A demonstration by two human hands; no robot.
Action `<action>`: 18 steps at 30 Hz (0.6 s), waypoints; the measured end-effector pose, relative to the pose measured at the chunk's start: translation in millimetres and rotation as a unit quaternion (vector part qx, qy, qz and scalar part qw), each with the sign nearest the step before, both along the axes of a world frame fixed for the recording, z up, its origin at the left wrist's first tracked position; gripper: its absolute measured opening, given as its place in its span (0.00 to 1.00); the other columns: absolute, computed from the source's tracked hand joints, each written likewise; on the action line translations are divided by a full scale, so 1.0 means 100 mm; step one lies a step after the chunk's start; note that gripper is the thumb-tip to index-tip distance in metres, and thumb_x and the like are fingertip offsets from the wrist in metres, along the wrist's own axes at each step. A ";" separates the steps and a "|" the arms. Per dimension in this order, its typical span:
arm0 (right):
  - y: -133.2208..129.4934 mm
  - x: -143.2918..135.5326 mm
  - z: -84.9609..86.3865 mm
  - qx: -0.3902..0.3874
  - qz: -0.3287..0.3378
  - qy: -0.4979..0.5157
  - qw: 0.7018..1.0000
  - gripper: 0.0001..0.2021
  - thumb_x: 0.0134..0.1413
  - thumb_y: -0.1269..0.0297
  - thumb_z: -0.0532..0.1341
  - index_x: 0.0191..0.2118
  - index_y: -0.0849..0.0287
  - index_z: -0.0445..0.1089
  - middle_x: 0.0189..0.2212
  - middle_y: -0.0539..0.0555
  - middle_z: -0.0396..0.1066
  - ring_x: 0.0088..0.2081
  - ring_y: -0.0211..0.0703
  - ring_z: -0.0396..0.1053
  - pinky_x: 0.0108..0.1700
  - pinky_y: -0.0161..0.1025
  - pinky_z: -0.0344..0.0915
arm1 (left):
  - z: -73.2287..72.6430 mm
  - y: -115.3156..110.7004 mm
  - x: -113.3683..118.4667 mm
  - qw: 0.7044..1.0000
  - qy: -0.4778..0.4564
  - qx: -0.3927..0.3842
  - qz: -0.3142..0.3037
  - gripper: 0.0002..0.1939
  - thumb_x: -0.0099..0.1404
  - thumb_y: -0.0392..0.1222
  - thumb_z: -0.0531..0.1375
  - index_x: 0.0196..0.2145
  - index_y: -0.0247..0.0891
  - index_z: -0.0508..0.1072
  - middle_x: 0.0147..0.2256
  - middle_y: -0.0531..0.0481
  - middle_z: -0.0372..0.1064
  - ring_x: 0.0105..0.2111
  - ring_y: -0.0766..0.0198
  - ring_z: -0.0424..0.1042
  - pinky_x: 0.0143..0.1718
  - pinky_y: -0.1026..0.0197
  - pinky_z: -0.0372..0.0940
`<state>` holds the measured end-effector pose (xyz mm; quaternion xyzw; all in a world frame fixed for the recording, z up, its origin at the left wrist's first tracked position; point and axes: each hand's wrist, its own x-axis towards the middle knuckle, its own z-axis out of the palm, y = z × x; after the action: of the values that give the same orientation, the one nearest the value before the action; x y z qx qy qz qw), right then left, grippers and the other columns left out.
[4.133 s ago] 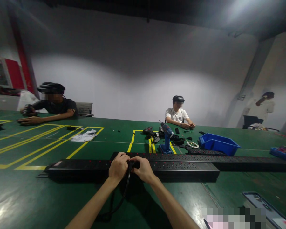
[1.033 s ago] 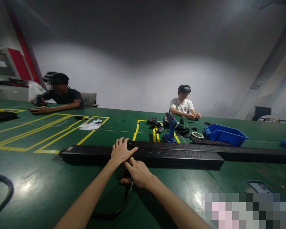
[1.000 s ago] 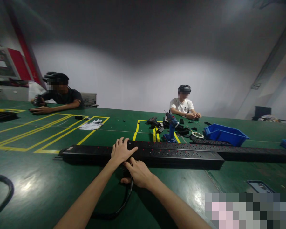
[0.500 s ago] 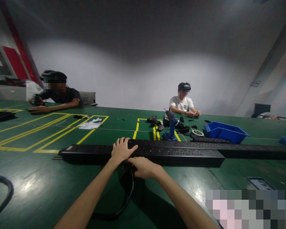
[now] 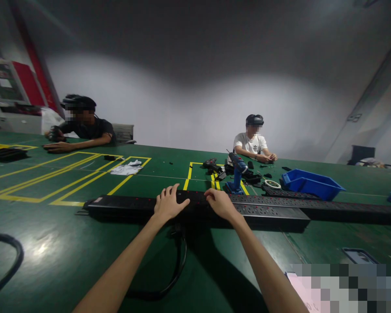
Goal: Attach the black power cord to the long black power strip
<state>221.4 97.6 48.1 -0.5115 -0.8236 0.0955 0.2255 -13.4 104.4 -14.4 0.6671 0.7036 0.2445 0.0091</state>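
A long black power strip [image 5: 124, 205] lies across the green table [image 5: 52, 256] in front of me. My left hand [image 5: 168, 203] rests flat on top of it with fingers spread. My right hand [image 5: 219, 203] lies on the strip a little to the right, fingers curled over its far edge. A thick black cable [image 5: 179, 265] comes off the strip's near side, below my left hand, and loops toward me. A second long black strip [image 5: 345, 210] lies just behind the first, running off to the right.
A blue cordless drill [image 5: 236, 174] stands behind the strips among small black parts and a tape roll [image 5: 272, 184]. A blue bin [image 5: 309, 183] sits at the right. Two seated people work at the far side. Another cable [image 5: 6, 265] curves at the near left.
My right hand has let go of the cable by the strip's near side and moved up onto the strip. My left hand stays flat on the strip.
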 end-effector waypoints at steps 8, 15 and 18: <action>0.20 0.40 -0.09 -0.074 0.017 -0.034 0.997 0.06 0.50 0.69 0.61 0.33 0.57 0.76 0.33 0.52 0.76 0.37 0.41 0.72 0.37 0.31 0.61 | 0.00 0.01 -0.02 1.000 0.002 0.001 0.008 0.47 0.55 0.68 0.56 0.65 0.44 0.48 0.64 0.37 0.47 0.60 0.38 0.54 0.57 0.43 0.49; 0.19 0.32 -0.12 -0.067 0.027 -0.029 0.997 0.06 0.51 0.68 0.62 0.34 0.58 0.76 0.32 0.52 0.76 0.36 0.40 0.73 0.36 0.31 0.62 | 0.02 0.04 -0.04 1.000 0.002 -0.030 0.010 0.46 0.54 0.68 0.57 0.65 0.46 0.50 0.64 0.38 0.49 0.56 0.37 0.60 0.54 0.43 0.52; 0.19 0.27 -0.15 -0.061 0.012 -0.027 0.998 0.05 0.51 0.68 0.62 0.33 0.58 0.76 0.33 0.53 0.76 0.36 0.41 0.73 0.36 0.31 0.62 | 0.02 0.05 -0.05 0.999 -0.001 -0.034 0.009 0.48 0.52 0.68 0.57 0.65 0.46 0.50 0.64 0.38 0.49 0.55 0.37 0.62 0.54 0.43 0.54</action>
<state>248.2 116.8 33.1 -0.5171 -0.8279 0.1342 0.1707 -18.7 109.1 -12.1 0.6600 0.7172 0.2215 0.0301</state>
